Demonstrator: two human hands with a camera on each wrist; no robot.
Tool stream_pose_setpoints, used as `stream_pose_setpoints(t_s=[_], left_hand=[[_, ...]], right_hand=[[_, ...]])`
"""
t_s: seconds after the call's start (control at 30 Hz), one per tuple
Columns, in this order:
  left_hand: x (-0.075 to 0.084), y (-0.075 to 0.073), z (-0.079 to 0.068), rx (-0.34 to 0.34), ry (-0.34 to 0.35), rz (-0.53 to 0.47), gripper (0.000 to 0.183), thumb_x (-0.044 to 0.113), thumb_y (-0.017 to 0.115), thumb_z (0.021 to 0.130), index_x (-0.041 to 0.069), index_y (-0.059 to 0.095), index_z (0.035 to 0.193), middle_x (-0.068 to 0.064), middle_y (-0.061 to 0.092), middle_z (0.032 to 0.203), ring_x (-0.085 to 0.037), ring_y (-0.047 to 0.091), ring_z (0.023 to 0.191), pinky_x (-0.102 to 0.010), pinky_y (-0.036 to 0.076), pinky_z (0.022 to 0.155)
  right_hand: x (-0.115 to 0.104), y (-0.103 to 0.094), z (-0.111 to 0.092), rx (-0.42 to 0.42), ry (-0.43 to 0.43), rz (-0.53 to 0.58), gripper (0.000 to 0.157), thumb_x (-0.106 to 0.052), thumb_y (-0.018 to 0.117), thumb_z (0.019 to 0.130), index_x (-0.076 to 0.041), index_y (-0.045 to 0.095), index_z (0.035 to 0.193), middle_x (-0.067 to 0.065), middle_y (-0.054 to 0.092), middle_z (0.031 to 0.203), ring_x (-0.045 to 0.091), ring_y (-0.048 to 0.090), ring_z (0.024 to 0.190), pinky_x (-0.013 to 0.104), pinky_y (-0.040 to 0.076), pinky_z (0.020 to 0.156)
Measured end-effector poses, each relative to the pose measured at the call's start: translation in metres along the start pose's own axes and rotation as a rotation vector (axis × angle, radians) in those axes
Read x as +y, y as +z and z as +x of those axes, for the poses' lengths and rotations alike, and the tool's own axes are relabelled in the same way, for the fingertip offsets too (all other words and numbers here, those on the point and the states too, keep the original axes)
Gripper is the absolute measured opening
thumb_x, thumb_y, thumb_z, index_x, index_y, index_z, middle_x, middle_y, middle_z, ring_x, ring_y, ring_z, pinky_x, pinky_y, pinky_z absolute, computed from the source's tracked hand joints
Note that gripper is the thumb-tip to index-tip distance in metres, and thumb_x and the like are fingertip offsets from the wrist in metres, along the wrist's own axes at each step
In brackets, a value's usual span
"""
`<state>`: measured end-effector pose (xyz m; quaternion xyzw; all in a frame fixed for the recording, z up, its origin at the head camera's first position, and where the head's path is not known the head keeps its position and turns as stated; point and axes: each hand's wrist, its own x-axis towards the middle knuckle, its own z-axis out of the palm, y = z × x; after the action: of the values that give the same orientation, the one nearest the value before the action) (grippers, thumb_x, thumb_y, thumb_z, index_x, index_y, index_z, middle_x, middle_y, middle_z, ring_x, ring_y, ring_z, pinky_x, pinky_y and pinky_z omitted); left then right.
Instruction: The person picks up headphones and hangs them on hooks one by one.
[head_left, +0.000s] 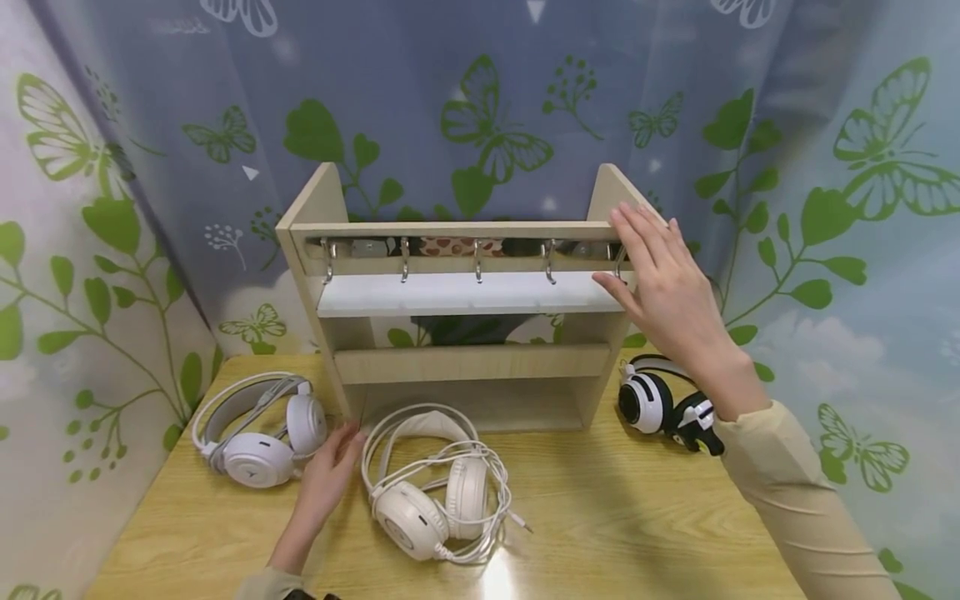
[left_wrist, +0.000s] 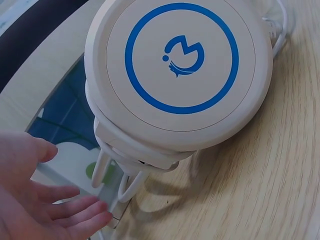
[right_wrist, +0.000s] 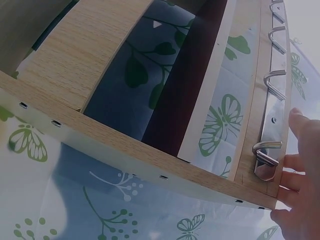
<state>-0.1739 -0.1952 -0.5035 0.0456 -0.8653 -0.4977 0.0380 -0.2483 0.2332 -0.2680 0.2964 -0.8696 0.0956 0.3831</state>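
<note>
A light wooden shelf rack (head_left: 472,364) with a row of metal hooks (head_left: 478,262) stands at the back of the table. My right hand (head_left: 667,283) rests on its top right corner, fingers straight. In the right wrist view, the fingers (right_wrist: 295,172) touch the end of the hook rail (right_wrist: 245,175). Low at the rack's left base is my left hand (head_left: 330,471), its fingers extended and holding nothing. It lies between white headphones (head_left: 258,460) on the left and cream-white headphones with coiled cable (head_left: 408,517). A blue-ringed ear cup (left_wrist: 180,60) fills the left wrist view.
Black-and-white headphones (head_left: 648,400) lie right of the rack, partly behind my right forearm. A white shelf board (head_left: 465,293) spans the rack below the hooks. Patterned curtains (head_left: 495,100) surround the wood-grain table (head_left: 600,517). A cable plug (head_left: 521,522) points right.
</note>
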Motion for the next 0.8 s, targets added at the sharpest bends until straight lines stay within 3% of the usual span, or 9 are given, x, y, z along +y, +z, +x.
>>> stream_pose_setpoints(t_s=[0.33, 0.53, 0.8], left_hand=[[-0.007, 0.003, 0.006, 0.005, -0.064, -0.028, 0.052, 0.032, 0.047, 0.109, -0.006, 0.048, 0.146, -0.028, 0.053, 0.143, -0.044, 0.051, 0.133, -0.055, 0.040, 0.111], [-0.007, 0.005, 0.006, 0.003, -0.094, -0.080, 0.049, 0.029, 0.046, 0.110, -0.008, 0.052, 0.142, -0.030, 0.059, 0.136, -0.039, 0.063, 0.117, -0.036, 0.058, 0.088], [-0.011, 0.007, 0.006, -0.033, -0.168, -0.215, 0.051, 0.030, 0.042, 0.111, -0.012, 0.052, 0.138, -0.031, 0.062, 0.130, -0.023, 0.068, 0.106, -0.027, 0.060, 0.077]], right_hand=[[0.002, -0.001, -0.001, 0.004, -0.025, -0.006, 0.072, -0.052, 0.043, 0.105, -0.002, 0.035, 0.156, 0.017, 0.037, 0.160, 0.035, 0.032, 0.149, 0.047, 0.014, 0.126], [0.003, -0.001, -0.002, -0.002, -0.030, -0.010, 0.072, -0.051, 0.044, 0.105, -0.001, 0.035, 0.156, 0.017, 0.036, 0.161, 0.035, 0.031, 0.150, 0.047, 0.014, 0.126], [0.003, -0.001, -0.001, 0.012, -0.041, -0.002, 0.074, -0.054, 0.040, 0.105, -0.001, 0.036, 0.156, 0.018, 0.037, 0.160, 0.035, 0.032, 0.149, 0.048, 0.015, 0.126]])
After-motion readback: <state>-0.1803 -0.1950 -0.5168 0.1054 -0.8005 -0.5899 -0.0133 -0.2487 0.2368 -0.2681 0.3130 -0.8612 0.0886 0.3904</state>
